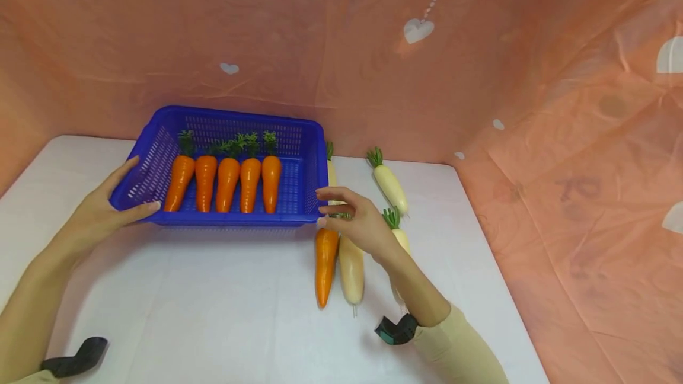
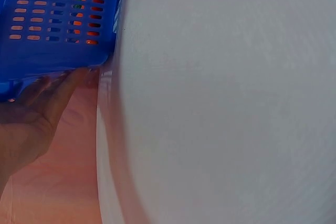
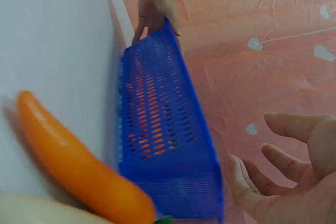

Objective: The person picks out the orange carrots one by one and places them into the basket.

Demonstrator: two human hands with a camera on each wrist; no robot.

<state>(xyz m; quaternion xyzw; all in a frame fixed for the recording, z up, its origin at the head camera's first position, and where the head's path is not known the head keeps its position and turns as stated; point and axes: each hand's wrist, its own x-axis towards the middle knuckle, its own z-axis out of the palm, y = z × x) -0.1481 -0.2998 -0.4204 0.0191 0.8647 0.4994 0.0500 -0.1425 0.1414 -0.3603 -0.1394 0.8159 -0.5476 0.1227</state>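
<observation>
A blue plastic basket (image 1: 290,185) holds several orange carrots (image 1: 227,185) with green tops, lined up side by side. My left hand (image 1: 98,212) grips the basket's left end, thumb on the front rim and fingers along the side wall. In the left wrist view, the fingers (image 2: 65,90) lie against the basket's perforated wall. My right hand (image 1: 363,221) is beside the front right corner, fingers spread and loosely bent. The right wrist view shows that hand (image 3: 294,177) apart from the rim. Below it lies another carrot (image 1: 326,268) next to a white radish (image 1: 352,271).
More white radishes lie to the right, one at the back (image 1: 391,187) and one partly hidden by my right forearm (image 1: 400,239). Another is mostly behind the basket's right wall. A white-covered table (image 1: 213,301) meets an orange sheet (image 1: 341,34) with hearts behind.
</observation>
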